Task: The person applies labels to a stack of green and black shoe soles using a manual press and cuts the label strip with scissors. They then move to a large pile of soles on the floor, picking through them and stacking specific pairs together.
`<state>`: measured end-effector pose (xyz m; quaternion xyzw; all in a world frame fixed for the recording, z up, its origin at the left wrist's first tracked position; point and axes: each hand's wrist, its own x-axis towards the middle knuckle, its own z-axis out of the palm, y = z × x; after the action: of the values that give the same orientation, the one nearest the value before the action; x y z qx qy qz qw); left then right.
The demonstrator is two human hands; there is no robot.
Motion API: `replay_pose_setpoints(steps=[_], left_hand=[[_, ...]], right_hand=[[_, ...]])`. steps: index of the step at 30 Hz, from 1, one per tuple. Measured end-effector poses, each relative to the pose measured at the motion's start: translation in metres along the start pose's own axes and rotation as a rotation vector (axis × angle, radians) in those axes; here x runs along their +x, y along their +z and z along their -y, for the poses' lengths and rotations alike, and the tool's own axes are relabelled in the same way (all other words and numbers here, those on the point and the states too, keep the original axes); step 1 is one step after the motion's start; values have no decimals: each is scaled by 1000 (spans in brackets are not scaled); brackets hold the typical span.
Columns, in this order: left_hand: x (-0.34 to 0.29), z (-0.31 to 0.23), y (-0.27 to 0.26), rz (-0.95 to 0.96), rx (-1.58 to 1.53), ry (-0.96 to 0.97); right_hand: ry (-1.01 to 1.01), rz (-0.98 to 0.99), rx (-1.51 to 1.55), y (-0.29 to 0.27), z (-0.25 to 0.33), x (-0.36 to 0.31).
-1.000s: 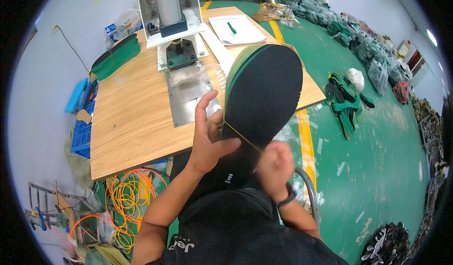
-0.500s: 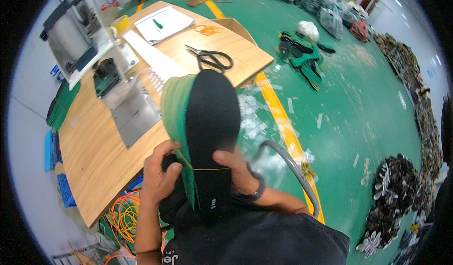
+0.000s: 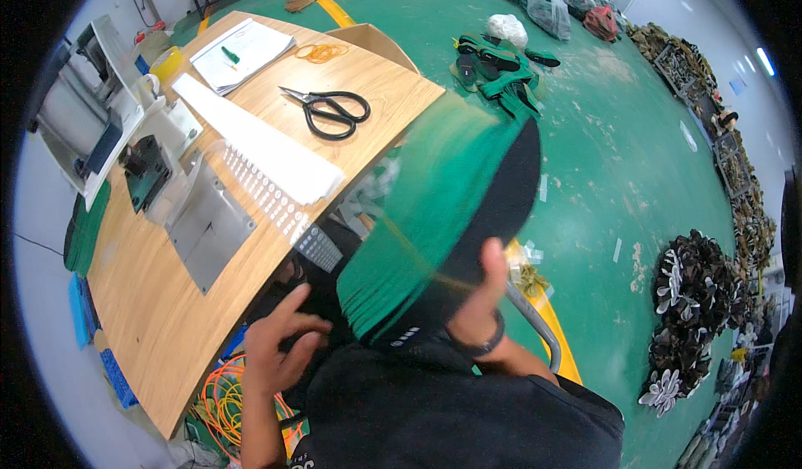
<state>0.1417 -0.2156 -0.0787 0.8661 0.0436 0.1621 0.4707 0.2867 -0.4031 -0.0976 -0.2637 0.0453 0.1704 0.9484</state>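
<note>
A thick stack of insoles, green along its edges with a black top face, tilts to the right in front of my body. My right hand holds its right side near the lower end, thumb raised along the black face and the other fingers hidden behind. A thin yellowish rubber band runs round the stack; motion blurs it in part. My left hand is off the stack, to its left, with fingers apart and nothing in them.
On the wooden table lie black-handled scissors, loose rubber bands, papers, a white strip and a metal plate. More green insoles stand at its left. Insoles and a dark pile lie on the green floor.
The stack has swung rightward and tilted, showing more of its green edges. My left hand has let go of it and moved away. The view has shifted, too.
</note>
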Motion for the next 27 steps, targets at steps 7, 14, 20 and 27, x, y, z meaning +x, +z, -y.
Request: replay_pose_setpoints(steps=[7, 14, 20, 27], left_hand=[[-61, 36, -108, -516, 231, -144], [-16, 110, -321, -979, 395, -114], [-8, 231, -466, -976, 1053, -174], [47, 284, -571, -724, 1218, -428]], right_hand=[[-264, -114, -305, 16, 38, 91], [-853, 101, -753, 73, 222, 383], [-1101, 514, -1251, 166, 92, 255], [-775, 195, -1795, 58, 17, 155]])
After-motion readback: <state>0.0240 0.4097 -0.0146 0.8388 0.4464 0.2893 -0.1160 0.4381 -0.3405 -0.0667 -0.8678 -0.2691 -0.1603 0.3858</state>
